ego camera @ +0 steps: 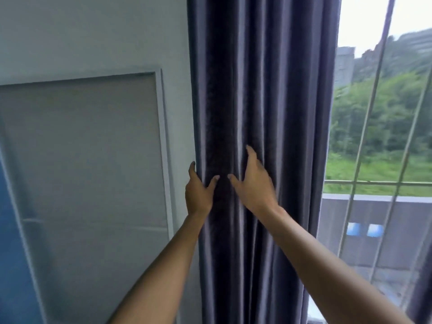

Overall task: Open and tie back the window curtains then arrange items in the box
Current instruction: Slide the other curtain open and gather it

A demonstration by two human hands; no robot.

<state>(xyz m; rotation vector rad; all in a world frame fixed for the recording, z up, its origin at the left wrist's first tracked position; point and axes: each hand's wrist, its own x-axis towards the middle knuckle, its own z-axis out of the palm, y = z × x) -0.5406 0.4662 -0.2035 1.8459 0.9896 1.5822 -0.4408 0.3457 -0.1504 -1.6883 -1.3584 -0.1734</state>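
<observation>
Curtain hangs gathered in vertical folds, long axis straight up-down, running from 12 o'clock to 6 o'clock through frame centre. Dark grey-purple, sheen on fold ridges.

Left hand at the curtain's left edge, just left of centre: fingers wrap behind the edge out of view, thumb on the front folds, so it pinches the edge fabric. Right hand just beside it at centre, fingers straight and spread, laid flat on the front folds; thumb points toward the left thumb, tips near but apart. Not clamped on anything.

Edges: curtain's left edge sits against the wall at 9 o'clock, no gap visible there. Right edge free, bare window at 3 o'clock, open room on that side.

Around: framed panel on the wall at 9 o'clock; blue surface at 8 o'clock. Window bars slant across the glass; green hillside and buildings outside at 2 o'clock. Another dark curtain strip at 4 o'clock, frame edge. Box not in view.
</observation>
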